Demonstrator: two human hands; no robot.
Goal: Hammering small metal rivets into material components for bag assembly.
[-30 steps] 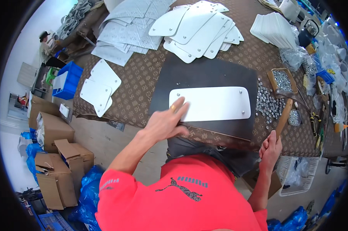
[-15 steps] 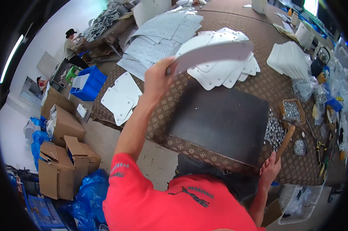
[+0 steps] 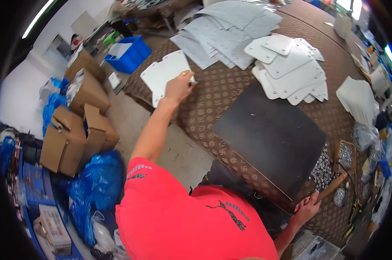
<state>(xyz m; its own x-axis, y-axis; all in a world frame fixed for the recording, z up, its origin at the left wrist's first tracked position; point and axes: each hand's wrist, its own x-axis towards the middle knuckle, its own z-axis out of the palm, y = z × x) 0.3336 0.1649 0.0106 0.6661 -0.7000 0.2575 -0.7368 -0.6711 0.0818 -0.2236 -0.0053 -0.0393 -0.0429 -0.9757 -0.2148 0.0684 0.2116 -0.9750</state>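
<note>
At the table's left edge my left hand (image 3: 180,88) is closed on the right edge of a white panel (image 3: 175,65) with rounded corners and small metal rivets. This panel lies over other white panels, so how many are beneath is hidden. My right hand (image 3: 306,208) grips the wooden handle (image 3: 333,187) of a tool by the table's near right edge; its head I cannot make out. Between my hands lies a dark flat board (image 3: 269,134). Loose silvery rivets (image 3: 322,171) are scattered along its right side.
A fanned pile of riveted white panels (image 3: 287,71) sits beyond the board, with greyish sheets (image 3: 230,34) farther back. At right are a stack of white pieces (image 3: 356,99), a rivet basket (image 3: 345,157) and pliers (image 3: 355,209). Cardboard boxes (image 3: 63,143) and a blue crate (image 3: 133,56) stand left.
My left hand has carried a white panel from over the fanned pile down to the panels at the left. The view has swung leftward. My right hand still holds the wooden handle.
</note>
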